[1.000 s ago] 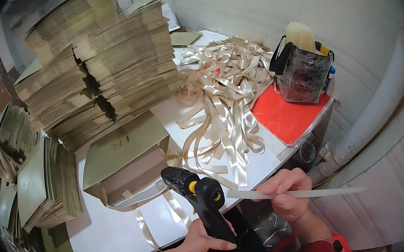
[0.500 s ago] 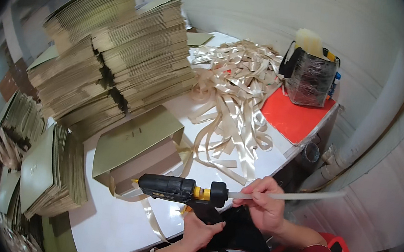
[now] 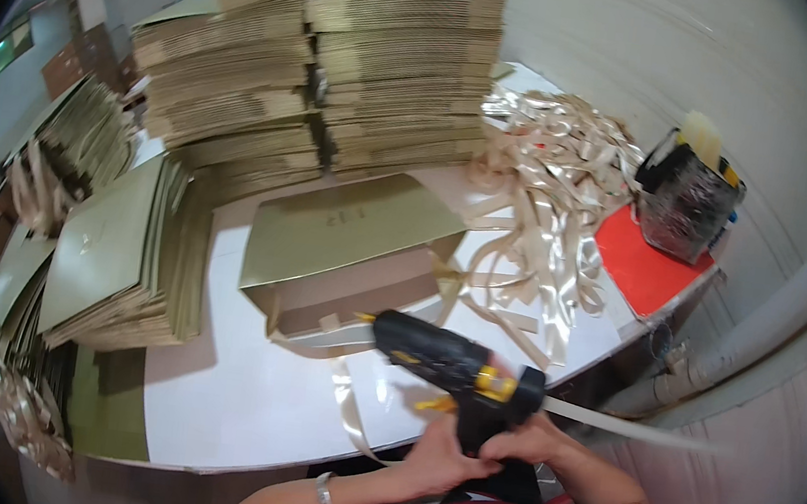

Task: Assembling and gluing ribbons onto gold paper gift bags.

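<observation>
In front of me I hold a black and yellow hot glue gun (image 3: 432, 351), its nozzle pointing left. My left hand (image 3: 440, 458) is closed round the lower handle. My right hand (image 3: 523, 442) is closed on the same handle from the right, its thumb near the left hand's fingers. A long whitish glue stick (image 3: 619, 424) juts from the gun's rear and blurs at its far end. Just beyond the nozzle lies a gold-green box (image 3: 351, 230), its pale inside facing me. A cream satin ribbon (image 3: 344, 406) trails from it toward the table's front edge.
Tall stacks of flat gold-green board (image 3: 406, 71) rise behind the box, with another pile (image 3: 111, 256) at left. A heap of cream ribbons (image 3: 558, 180) spreads at back right. Beyond it, a dark container (image 3: 689, 207) with glue sticks stands on a red sheet (image 3: 639, 266). The white table (image 3: 243, 409) ends near me.
My right hand has left the glue stick and moved down to the gun's handle. The gun has shifted right and now tilts. My view has turned, so the table appears farther right.
</observation>
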Available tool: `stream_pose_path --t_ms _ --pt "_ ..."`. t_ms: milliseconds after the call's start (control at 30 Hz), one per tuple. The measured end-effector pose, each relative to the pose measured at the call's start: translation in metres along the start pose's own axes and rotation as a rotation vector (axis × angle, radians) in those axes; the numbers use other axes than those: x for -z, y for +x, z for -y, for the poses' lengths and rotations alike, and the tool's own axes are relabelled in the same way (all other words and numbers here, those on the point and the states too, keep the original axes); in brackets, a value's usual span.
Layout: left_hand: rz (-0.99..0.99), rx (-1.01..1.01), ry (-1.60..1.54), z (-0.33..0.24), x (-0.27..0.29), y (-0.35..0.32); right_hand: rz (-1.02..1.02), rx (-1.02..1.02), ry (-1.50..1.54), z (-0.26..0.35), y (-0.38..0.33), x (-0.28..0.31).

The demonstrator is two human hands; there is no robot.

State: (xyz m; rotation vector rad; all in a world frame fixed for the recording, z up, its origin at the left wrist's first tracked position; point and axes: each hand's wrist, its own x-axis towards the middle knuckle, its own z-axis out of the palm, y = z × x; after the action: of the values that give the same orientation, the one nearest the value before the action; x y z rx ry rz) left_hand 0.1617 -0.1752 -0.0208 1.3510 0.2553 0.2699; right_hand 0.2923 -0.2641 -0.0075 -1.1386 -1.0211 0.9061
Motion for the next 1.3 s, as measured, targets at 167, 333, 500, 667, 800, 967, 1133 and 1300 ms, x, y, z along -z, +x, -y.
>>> stream_pose_path --t_ms 167,333,500,667,800,967,1133,1300 --pt "0.404 0.198 0.814 -0.025 0.043 -0.010 0.133 -0.373 0.204 -0.009 0.000 -0.003" --pt "-0.464 -0.468 1.307 -0.032 0.162 -0.036 0.026 -0.311 0.322 -0.001 0.012 -0.018" --pt "-0.447 -0.600 1.487 -0.004 0.198 -0.029 0.087 -0.475 0.344 -0.020 0.032 -0.026" --pt "-0.456 -0.624 1.404 0.004 0.202 -0.025 0.073 -0.676 0.331 -0.023 0.057 -0.042" --pt "-0.437 -0.632 1.416 0.013 0.208 -0.022 0.041 -0.742 0.238 -0.032 0.070 -0.045" --pt "-0.458 -0.601 1.422 0.018 0.211 -0.026 0.082 -0.681 0.155 -0.025 0.068 -0.047" --pt "-0.447 -0.603 1.426 0.021 0.212 -0.024 -0.039 -0.649 0.170 -0.009 0.086 -0.048" --pt "-0.448 -0.610 1.427 0.022 0.212 -0.024 0.158 -0.739 0.095 -0.015 0.085 -0.038"
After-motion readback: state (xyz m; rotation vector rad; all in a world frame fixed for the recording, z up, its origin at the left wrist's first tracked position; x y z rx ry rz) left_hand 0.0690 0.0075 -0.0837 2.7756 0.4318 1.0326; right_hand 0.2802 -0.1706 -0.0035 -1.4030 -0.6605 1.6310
